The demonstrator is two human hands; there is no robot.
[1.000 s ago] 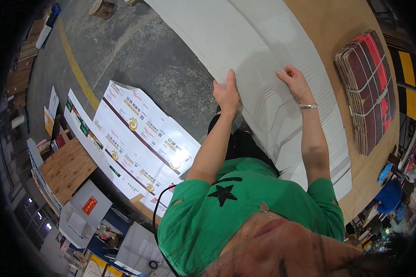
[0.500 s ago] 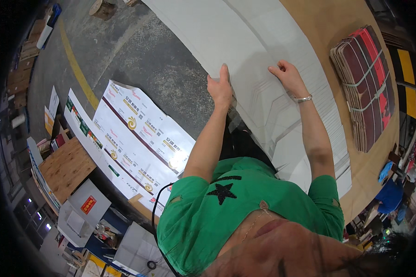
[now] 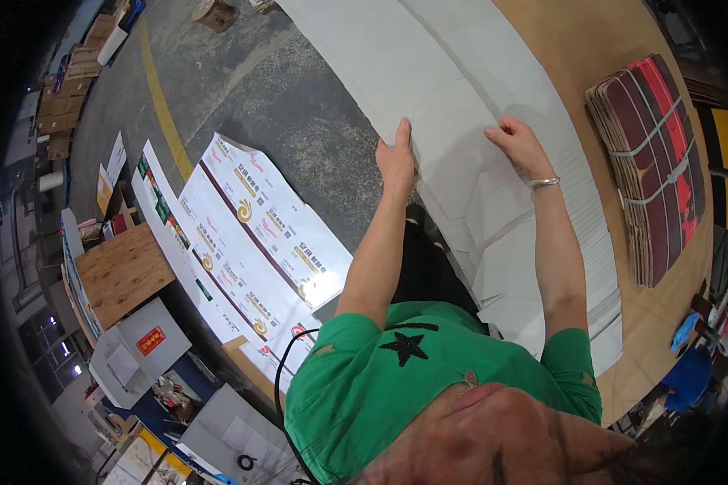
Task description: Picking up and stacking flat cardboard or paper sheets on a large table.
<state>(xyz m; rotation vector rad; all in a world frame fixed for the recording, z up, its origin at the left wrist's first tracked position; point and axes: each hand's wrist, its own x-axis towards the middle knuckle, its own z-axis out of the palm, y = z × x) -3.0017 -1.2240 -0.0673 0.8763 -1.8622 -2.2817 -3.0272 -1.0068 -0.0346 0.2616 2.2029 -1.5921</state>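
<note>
My green shirt [image 3: 477,356] is cloth, with one dark, bumpy star on it. Past it, pale sheets [image 3: 412,65] lie in a long pile down the left side of the brown bench [image 3: 643,347]. They look like smooth, flat card, and their thin edges make steps and zigzags on the side near me. By the bench's right edge sits a tied bundle [image 3: 647,170], a fat block of dark red and bright red card. Well left of the bench are shiny white printed sheets [image 3: 259,214] and a wood board [image 3: 123,273]. Farthest off, a round wooden spool [image 3: 214,14] is on the rough grey floor [image 3: 291,121].

I count one bundle, one board and one spool. The pale sheets are too many to count.

My left hand [image 3: 396,164] is at the left edge of the pile, with thumb and fingers apart. My right hand [image 3: 522,149] is over the pile, its fingers curled and its thumb near the first finger. I cannot tell if either one is pinching a sheet. One silver bracelet [image 3: 546,183] goes round my right wrist.
</note>
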